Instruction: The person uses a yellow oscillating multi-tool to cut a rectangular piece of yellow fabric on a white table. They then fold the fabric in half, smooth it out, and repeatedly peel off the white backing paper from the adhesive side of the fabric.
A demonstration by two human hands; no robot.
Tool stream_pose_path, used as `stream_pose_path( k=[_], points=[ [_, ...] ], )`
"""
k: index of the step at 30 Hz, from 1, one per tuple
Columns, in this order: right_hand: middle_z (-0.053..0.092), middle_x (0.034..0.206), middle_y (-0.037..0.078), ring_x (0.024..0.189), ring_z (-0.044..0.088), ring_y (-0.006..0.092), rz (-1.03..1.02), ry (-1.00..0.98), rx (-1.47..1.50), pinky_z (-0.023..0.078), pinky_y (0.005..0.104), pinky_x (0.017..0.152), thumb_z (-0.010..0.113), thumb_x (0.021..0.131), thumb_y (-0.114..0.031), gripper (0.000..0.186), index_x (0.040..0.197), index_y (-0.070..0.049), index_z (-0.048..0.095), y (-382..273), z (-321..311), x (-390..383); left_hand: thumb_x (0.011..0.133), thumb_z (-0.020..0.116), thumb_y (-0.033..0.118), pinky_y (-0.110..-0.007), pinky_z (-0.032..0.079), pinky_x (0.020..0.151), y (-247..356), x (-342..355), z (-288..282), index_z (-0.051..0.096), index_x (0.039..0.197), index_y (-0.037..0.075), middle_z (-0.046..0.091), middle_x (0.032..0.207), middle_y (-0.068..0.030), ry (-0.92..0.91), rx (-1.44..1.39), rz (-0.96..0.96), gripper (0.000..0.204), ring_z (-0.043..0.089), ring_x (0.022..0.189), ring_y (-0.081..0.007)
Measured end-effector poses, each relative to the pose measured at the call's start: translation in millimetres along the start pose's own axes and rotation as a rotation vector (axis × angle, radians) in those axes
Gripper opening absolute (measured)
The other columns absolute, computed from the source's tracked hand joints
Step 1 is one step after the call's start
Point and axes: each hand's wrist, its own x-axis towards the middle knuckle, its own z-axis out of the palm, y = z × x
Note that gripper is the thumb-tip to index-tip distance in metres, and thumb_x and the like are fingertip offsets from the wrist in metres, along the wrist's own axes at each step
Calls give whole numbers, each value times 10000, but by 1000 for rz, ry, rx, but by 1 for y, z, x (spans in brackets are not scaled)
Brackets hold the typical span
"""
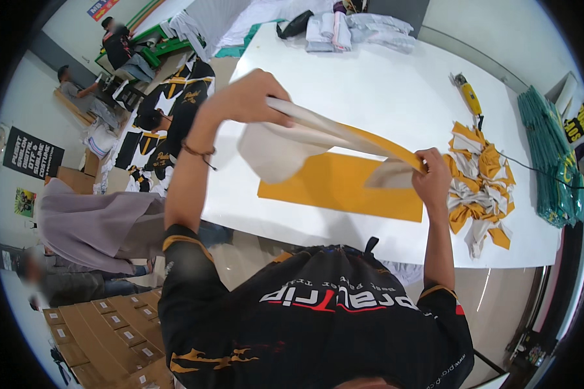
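Observation:
A fabric piece (pixel 276 150), yellow on one face and greyish white on the other, is stretched above the white table. My left hand (pixel 256 97) grips its far left edge, fingers closed over the cloth. At the opposite end, my right hand (pixel 433 175) pinches a yellow corner. Between the hands, the upper edge runs taut, while the left part sags in a pale fold. Beneath it a flat yellow fabric panel (pixel 337 188) lies on the table; the raised cloth and its shadow cover part of it, and I cannot tell whether the two are joined.
Right of my hands, yellow and white fabric scraps (pixel 480 188) lie heaped on the table (pixel 383 78). Beyond them is a yellow corded power tool (pixel 468 97). Green bundles (pixel 545 155) line the right edge; plastic-wrapped packages (pixel 360 31) sit at the far edge. Several people are at left.

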Motion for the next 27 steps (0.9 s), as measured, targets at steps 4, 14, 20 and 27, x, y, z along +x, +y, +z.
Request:
stream_pose_path(
  k=[4, 14, 20, 27],
  points=[
    [644, 941, 81, 871, 632, 320, -44, 89, -72, 507, 396, 764, 588, 689, 69, 336, 981, -65, 686, 39, -21, -4, 640, 865, 296, -328, 514, 611, -16, -8, -10, 754, 873, -37, 706, 716, -164, -196, 30, -180, 420, 648, 612, -231],
    [627, 924, 99, 908, 643, 258, 30, -35, 47, 491, 321, 807, 560, 756, 52, 367, 1062, -48, 736, 102, -45, 49, 761, 781, 237, -388, 511, 649, -143, 5, 27, 766, 880, 22, 708, 753, -160, 91, 253, -334, 246, 648, 675, -290],
    [548, 782, 61, 728, 532, 205, 26, 99, 91, 442, 290, 708, 490, 736, 93, 498, 1098, -111, 764, 139, -25, 47, 825, 708, 149, -405, 539, 850, -158, -16, 74, 782, 1008, 134, 717, 1012, -115, 549, 428, -401, 198, 665, 1009, -306],
    [592, 733, -19, 603, 489, 62, 302, 125, 426, 377, 211, 561, 466, 768, 91, 475, 1107, -62, 761, 191, 41, -41, 807, 672, 37, -396, 536, 842, -170, -71, 212, 779, 1064, 175, 708, 1037, -105, 881, 176, -536, 310, 669, 965, -299]
  ],
)
